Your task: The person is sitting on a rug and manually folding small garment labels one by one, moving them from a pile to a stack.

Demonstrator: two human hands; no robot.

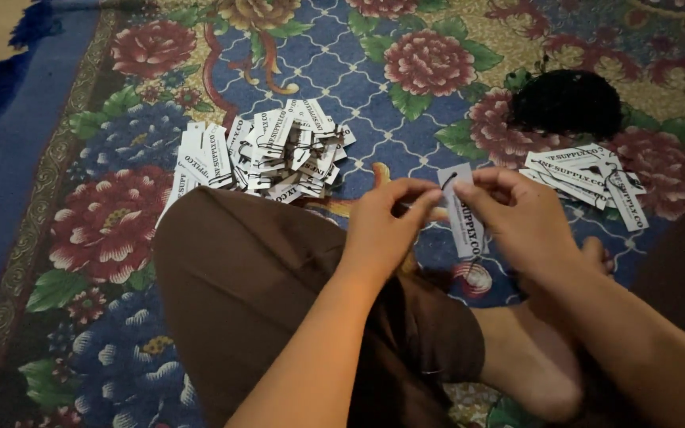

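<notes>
Floral carpet (57,238) underneath; left hand (382,226) and right hand (521,218) both pinched one white tag (463,212), tag piles (267,154) beyond.

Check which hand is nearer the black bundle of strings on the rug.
Right. The right hand sits just below-left of the black bundle, pinching the white tag. The left hand is farther left, past the tag.
</notes>
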